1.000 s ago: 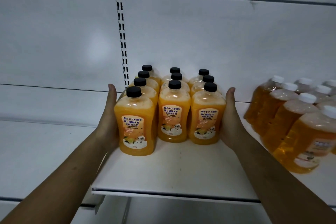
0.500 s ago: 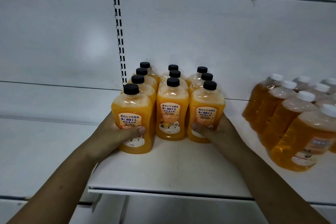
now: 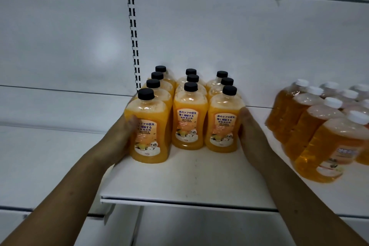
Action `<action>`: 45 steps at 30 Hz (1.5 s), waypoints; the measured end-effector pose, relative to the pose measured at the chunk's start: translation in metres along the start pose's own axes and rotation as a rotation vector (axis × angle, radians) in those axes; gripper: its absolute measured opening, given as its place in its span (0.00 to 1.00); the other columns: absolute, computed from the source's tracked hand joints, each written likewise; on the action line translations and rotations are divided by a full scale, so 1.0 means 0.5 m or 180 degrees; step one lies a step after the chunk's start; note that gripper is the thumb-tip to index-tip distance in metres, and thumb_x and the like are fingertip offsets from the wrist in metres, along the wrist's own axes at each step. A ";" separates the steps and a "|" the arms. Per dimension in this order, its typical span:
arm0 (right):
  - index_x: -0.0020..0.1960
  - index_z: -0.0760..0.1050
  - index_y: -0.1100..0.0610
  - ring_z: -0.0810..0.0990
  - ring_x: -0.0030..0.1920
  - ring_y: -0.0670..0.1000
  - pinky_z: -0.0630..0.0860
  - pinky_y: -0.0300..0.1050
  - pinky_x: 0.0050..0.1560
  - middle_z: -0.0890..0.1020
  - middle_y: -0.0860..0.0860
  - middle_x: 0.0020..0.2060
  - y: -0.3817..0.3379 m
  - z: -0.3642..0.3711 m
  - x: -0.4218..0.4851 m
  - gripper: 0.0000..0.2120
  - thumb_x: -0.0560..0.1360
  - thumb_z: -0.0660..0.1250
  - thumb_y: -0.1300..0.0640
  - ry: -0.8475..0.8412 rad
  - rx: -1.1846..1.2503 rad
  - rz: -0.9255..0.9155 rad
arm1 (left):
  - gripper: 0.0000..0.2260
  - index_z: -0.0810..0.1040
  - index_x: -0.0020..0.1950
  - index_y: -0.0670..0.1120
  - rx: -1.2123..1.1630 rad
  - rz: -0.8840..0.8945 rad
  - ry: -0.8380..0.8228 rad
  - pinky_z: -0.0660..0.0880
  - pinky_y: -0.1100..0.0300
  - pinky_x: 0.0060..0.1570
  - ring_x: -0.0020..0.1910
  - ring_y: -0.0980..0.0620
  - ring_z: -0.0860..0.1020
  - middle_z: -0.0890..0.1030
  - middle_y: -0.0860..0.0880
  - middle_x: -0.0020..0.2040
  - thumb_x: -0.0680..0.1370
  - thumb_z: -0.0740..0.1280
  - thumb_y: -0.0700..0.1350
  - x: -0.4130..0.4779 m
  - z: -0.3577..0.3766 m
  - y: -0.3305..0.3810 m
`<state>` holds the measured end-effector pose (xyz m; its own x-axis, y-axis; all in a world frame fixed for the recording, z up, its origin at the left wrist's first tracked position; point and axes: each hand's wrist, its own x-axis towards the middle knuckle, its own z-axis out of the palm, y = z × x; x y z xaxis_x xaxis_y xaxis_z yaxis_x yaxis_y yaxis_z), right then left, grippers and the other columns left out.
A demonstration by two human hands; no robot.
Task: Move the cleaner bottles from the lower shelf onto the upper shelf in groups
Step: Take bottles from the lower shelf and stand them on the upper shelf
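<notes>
On the shelf [image 3: 189, 177], the black-capped cleaner bottles [image 3: 189, 122] stand packed; our left grip [image 3: 121, 138] curls round the front-left bottle [image 3: 151, 140], our right grip [image 3: 253, 134] lies flat-fingered against the right flank. We should press both sides evenly, keeping rows upright.

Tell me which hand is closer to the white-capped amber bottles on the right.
Right. The right hand presses the front right black-capped orange bottle, left of the white-capped amber bottles; the left hand grips the front left black-capped bottle, farther left.
</notes>
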<state>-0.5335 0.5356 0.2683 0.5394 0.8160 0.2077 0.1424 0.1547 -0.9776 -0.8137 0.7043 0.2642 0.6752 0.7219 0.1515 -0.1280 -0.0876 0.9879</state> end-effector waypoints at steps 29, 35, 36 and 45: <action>0.76 0.71 0.43 0.85 0.62 0.60 0.76 0.68 0.68 0.85 0.53 0.63 -0.049 0.030 0.065 0.38 0.76 0.49 0.23 0.0142 0.1113 0.0434 | 0.32 0.68 0.80 0.57 -0.1289 -0.0332 0.0312 0.74 0.38 0.69 0.67 0.37 0.80 0.79 0.46 0.72 0.79 0.62 0.70 0.121 0.011 0.046; 0.73 0.75 0.45 0.85 0.61 0.60 0.76 0.67 0.68 0.86 0.56 0.61 -0.023 0.024 0.047 0.39 0.77 0.46 0.23 0.0131 0.1176 0.0677 | 0.30 0.70 0.79 0.58 -0.1266 -0.0367 0.0400 0.82 0.46 0.55 0.63 0.41 0.83 0.81 0.47 0.69 0.80 0.58 0.70 0.102 0.022 0.050; 0.73 0.75 0.44 0.86 0.61 0.59 0.76 0.68 0.68 0.86 0.55 0.60 -0.019 0.027 0.045 0.39 0.77 0.45 0.23 0.0158 0.1133 0.0706 | 0.30 0.70 0.79 0.57 -0.1319 -0.0380 0.0434 0.81 0.47 0.56 0.63 0.42 0.83 0.81 0.46 0.70 0.81 0.58 0.70 0.101 0.026 0.050; 0.67 0.80 0.45 0.85 0.61 0.59 0.77 0.65 0.66 0.86 0.56 0.60 -0.019 0.024 0.032 0.39 0.78 0.42 0.24 0.0158 0.1128 0.0817 | 0.32 0.75 0.74 0.54 -0.1393 -0.0564 0.0391 0.85 0.50 0.41 0.48 0.44 0.88 0.87 0.44 0.57 0.81 0.52 0.71 0.073 0.034 0.060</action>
<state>-0.5360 0.5537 0.2806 0.5607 0.8264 -0.0506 -0.2903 0.1391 -0.9468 -0.7806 0.7166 0.2998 0.6269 0.7776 -0.0487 -0.3301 0.3217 0.8874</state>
